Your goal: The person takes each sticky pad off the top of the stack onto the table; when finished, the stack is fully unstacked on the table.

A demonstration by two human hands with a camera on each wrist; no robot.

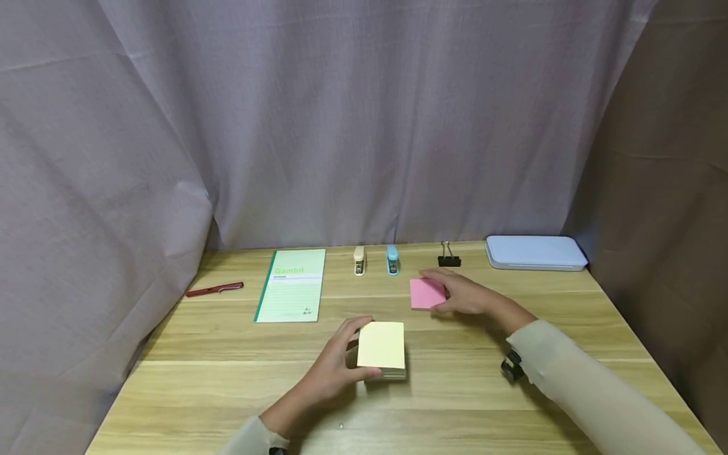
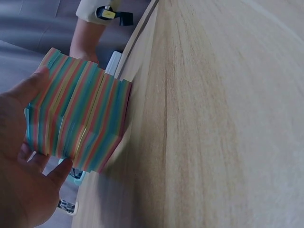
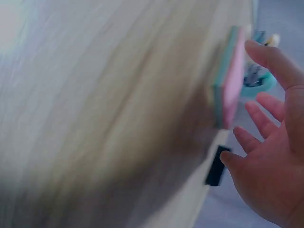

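Observation:
My left hand [image 1: 335, 363] grips a thick stack of sticky notes [image 1: 381, 344] with a pale yellow sheet on top. The stack's sides show many coloured layers in the left wrist view, where thumb and fingers hold opposite sides. Farther back and to the right, my right hand [image 1: 463, 294] reaches around a thin pink sticky note pad [image 1: 426, 294]. In the right wrist view its fingers are spread beside the pad [image 3: 232, 80], which shows a green layer under the pink.
Across the wooden table [image 1: 216, 392] lie a red pen [image 1: 213, 289], a green notebook [image 1: 292, 284], a cream stapler [image 1: 359, 260], a blue stapler [image 1: 392, 260], a black binder clip [image 1: 449, 260] and a pale blue case [image 1: 534, 253]. Grey curtains [image 1: 370, 126] hang behind.

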